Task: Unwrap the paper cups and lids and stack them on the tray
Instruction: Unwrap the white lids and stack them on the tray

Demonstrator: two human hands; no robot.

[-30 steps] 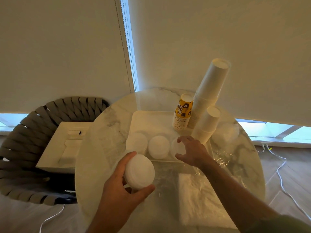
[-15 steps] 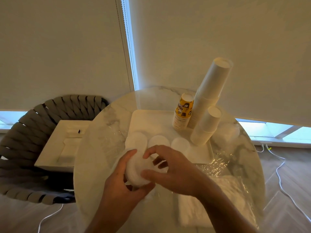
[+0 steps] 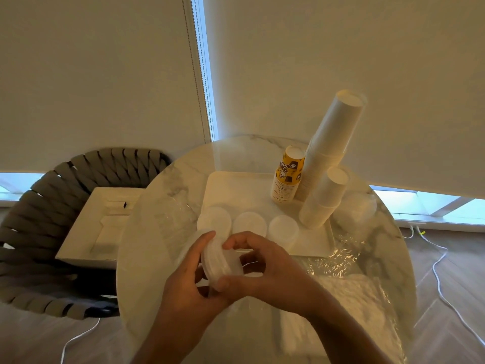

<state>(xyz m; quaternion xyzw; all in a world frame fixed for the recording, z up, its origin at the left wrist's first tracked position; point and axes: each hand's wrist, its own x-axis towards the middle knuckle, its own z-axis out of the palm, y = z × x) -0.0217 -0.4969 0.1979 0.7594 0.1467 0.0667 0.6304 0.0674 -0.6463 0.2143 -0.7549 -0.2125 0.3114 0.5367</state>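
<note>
The round marble table fills most of what I see, with a woven chair pushed up on its left side and a white box resting on the seat. On the far half of the table lies the white tray. At its right end stand three stacks of cups — a tall white stack leaning right, a shorter white stack in front of it, and a yellow printed stack just to their left. Along the tray's near edge sit three piles of lids in a row. Crumpled clear wrap lies on the table just past the tray's near right corner. Over the table's near half, my left hand grips a stack of white lids, thumb curled over its top edge and the stack tipped on its side. My right hand pinches the same stack from the right — fingers on top, thumb underneath.
</note>
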